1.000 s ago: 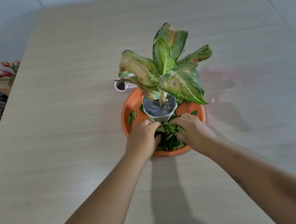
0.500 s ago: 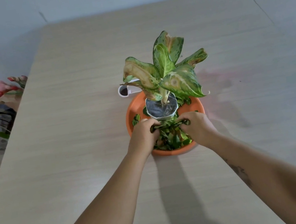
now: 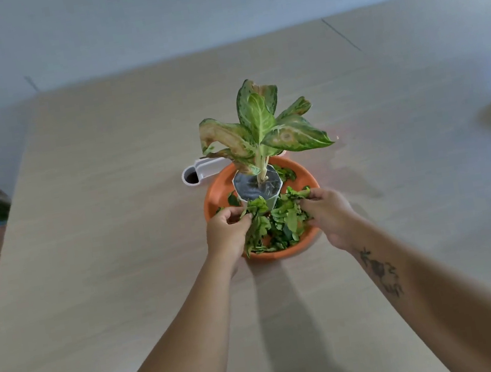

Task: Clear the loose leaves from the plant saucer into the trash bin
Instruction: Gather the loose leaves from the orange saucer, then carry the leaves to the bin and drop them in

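While the saucer [image 3: 220, 190] is sitting mid table [image 3: 117, 238], left hand [image 3: 227, 232] is curling fingers round a clump of loose leaves [image 3: 289, 224] at its near rim; right hand [image 3: 331, 215] is pinching more.

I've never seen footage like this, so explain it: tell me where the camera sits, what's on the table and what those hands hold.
No machine here: these are a person's two bare hands, filmed by one wide-angle camera worn on the head, looking forward and down. On the pale table stands an orange saucer with a white pot and its leafy plant. Loose leaves lie heaped in the saucer's near side. The left hand and the right hand each grip a bunch of them in curled fingers. A small white container sits just behind the saucer. No trash bin shows.
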The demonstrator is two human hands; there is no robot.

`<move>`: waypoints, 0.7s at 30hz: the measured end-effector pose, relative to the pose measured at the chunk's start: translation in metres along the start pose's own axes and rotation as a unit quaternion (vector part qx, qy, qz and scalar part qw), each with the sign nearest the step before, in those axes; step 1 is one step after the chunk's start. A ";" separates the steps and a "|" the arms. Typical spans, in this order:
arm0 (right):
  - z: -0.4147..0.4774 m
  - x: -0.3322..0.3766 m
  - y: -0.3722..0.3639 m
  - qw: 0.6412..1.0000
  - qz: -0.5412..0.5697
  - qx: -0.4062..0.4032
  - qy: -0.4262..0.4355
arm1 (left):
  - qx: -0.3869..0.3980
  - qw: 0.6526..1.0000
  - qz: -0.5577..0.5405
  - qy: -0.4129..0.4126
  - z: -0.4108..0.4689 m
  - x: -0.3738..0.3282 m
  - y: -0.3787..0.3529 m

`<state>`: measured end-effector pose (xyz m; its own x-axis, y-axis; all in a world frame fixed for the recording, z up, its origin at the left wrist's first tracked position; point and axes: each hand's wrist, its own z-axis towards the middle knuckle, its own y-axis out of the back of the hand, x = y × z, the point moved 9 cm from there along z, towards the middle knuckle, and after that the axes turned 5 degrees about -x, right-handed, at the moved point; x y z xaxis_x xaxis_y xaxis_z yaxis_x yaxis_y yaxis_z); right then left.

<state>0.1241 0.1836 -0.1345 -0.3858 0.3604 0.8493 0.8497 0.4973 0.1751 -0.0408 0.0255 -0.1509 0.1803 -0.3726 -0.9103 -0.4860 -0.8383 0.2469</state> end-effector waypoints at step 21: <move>-0.030 -0.012 0.009 0.955 0.284 -0.057 -0.058 | 0.060 0.977 -0.186 0.089 -0.020 0.014 -0.023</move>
<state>0.1472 0.1605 -0.1281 0.1171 0.6344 0.7641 0.9650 0.1090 -0.2384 -0.0101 0.0318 -0.1624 0.5037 -0.1239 -0.8550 -0.4541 -0.8799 -0.1401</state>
